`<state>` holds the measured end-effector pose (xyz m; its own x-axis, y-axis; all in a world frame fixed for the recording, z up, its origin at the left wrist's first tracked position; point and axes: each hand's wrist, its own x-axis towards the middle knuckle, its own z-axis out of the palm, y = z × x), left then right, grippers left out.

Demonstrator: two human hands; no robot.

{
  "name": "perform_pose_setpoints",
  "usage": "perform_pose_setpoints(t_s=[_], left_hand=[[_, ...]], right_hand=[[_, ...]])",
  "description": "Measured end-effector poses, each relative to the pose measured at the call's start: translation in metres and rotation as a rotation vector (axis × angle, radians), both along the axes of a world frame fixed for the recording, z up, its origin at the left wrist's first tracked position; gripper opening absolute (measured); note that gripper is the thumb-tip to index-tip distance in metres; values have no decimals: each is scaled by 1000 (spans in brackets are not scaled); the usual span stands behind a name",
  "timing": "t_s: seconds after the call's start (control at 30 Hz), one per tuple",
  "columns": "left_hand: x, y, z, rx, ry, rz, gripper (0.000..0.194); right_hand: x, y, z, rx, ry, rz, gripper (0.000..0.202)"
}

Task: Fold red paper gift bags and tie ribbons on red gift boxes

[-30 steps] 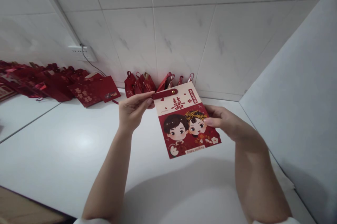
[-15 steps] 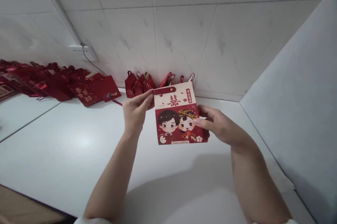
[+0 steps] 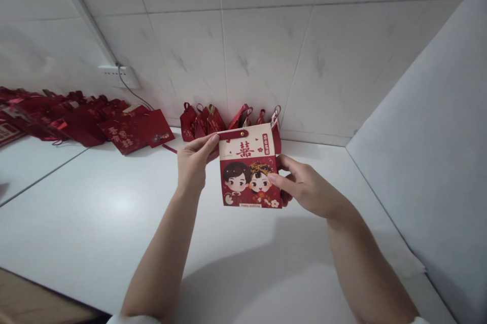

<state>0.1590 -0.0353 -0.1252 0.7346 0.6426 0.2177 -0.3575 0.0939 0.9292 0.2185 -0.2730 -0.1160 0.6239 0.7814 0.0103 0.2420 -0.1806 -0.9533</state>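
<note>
A red and cream box (image 3: 249, 169) with two cartoon faces is held up above the white table. My left hand (image 3: 196, 162) pinches its upper left corner, at the end of a dark red strap with a gold-coloured stud. Around the lower right edge, my right hand (image 3: 300, 182) grips the box with its thumb on the front; its other fingers are partly hidden behind. Behind the box, several small red bags with ribbon loops (image 3: 187, 123) stand along the wall.
A pile of red bags and cards (image 3: 87, 123) lies at the back left of the white table (image 3: 95, 217). A power strip (image 3: 118, 76) with a cable is on the tiled wall above it. A pale panel (image 3: 429, 126) rises on the right.
The box has shifted a little to the left together with my right hand. My left hand has stayed nearly where it was, with its thumb still at the corner.
</note>
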Motion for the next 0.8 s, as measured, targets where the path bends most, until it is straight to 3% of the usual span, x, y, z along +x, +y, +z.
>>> perform_pose_setpoints(t_s=[0.27, 0.53, 0.8], left_hand=[[-3, 8, 2, 1, 74, -158, 23], [-6, 9, 4, 46, 71, -149, 22], [-6, 10, 4, 37, 217, -318, 22]], right_hand=[[4, 0, -1, 51, 27, 46, 42], [5, -2, 0, 30, 68, 86, 44], [6, -6, 5, 11, -85, 152, 28]])
